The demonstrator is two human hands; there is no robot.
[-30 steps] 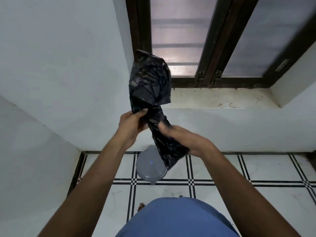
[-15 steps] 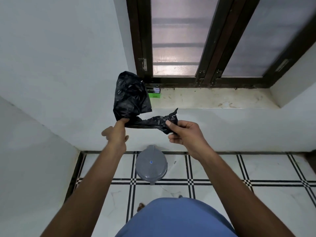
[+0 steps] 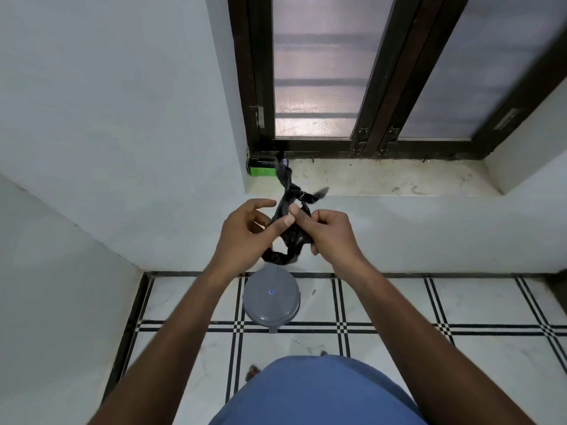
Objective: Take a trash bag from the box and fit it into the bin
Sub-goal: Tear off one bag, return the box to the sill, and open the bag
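Observation:
A black trash bag [image 3: 291, 240], twisted into a thin rope with a loop, hangs between my hands at chest height. My right hand [image 3: 329, 234] pinches it near the crossing of the strands. My left hand [image 3: 245, 234] holds the other side with thumb and fingers, its index finger stretched out. Two loose ends stick up toward the window sill. Below the hands, on the floor by the wall, stands the grey round bin [image 3: 271, 297] with its lid down. The green and black bag box [image 3: 262, 166] sits on the sill's left end.
A stained window sill [image 3: 383, 179] runs under the dark-framed window [image 3: 337, 72]. White walls close in on the left and ahead. The floor is white tile with black lines [image 3: 399, 329]. My blue garment [image 3: 316, 394] fills the bottom.
The bag was a bulky crumpled bundle held up and then stretched sideways; now it is twisted thin and looped, and my hands have come close together.

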